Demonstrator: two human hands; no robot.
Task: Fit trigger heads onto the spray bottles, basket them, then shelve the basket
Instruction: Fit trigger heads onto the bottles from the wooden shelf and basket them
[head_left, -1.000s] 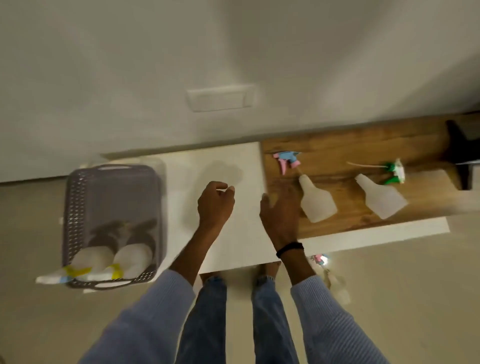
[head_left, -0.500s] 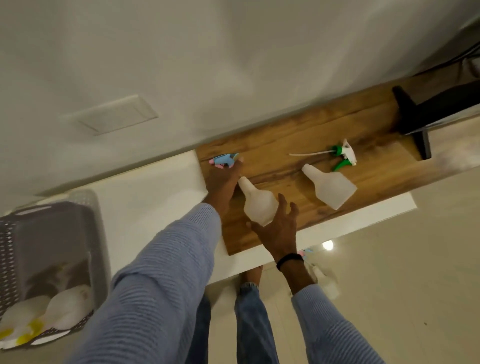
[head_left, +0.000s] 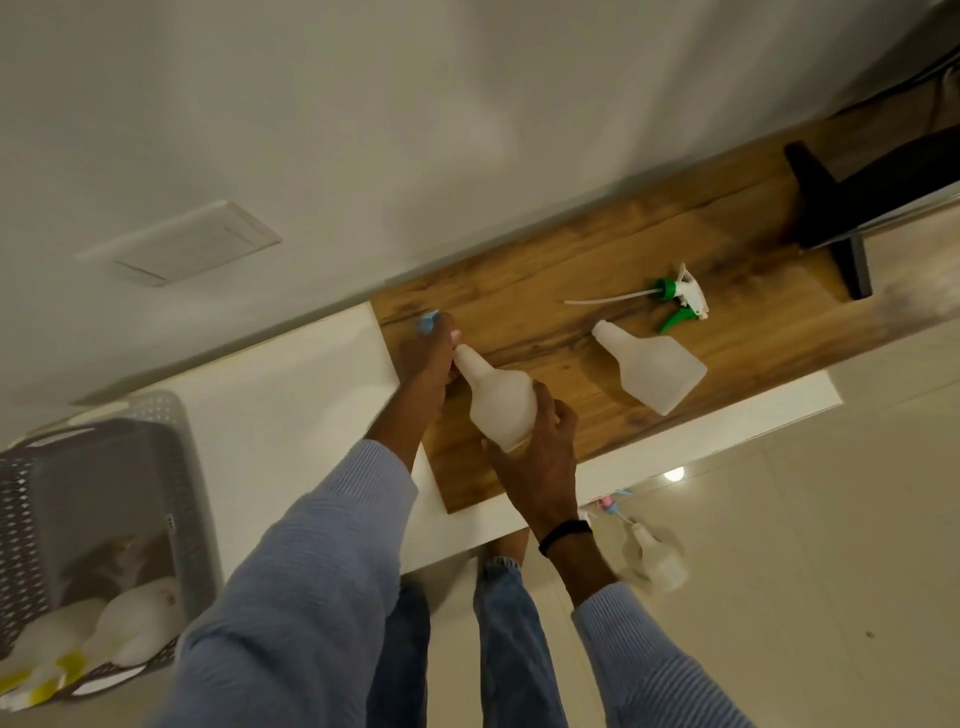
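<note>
White rectangular wall plate (head_left: 182, 244) sits flush in the off-white wall (head_left: 467, 104). White desk (head_left: 291, 395) carries a brown wood-grain panel (head_left: 519, 312) across its right part, with a black angular stand (head_left: 826, 208) at the panel's far right end. Pale glossy floor (head_left: 805, 519) below shows one round bright light reflection (head_left: 674, 474) just beside the desk edge.

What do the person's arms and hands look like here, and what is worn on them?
Both arms wear light blue, ribbed knit sleeves. The left sleeve and right sleeve end on the forearms, short of the wrists. The left hand and right hand are bare, with no gloves. A narrow black band circles the right wrist. No rings can be made out.
</note>
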